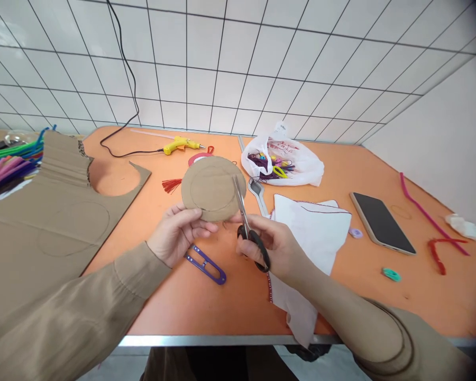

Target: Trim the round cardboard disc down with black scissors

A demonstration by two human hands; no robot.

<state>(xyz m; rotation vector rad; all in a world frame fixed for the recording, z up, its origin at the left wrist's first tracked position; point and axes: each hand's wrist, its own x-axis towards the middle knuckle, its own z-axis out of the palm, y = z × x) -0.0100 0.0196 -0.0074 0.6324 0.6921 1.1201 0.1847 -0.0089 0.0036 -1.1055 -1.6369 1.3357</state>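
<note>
My left hand (182,227) pinches the lower left edge of a round cardboard disc (212,188), thumb on its face. A smaller circle is drawn inside the disc's rim. My right hand (277,246) has its fingers through the black handles of a pair of scissors (244,217). The scissor blades point up and lie over the disc's right side; they look nearly closed, and I cannot tell whether they cut into it. Below the disc, a purple thread snipper (207,264) rests on the orange table. A red tassel (172,185) shows behind the disc's left edge.
A large cut cardboard sheet (19,233) covers the left side. At the back are a yellow glue gun (181,144) with its cord and a white plastic bag (301,159) of threads. White cloth (309,233), a phone (382,222) and pipe cleaners (428,211) lie to the right.
</note>
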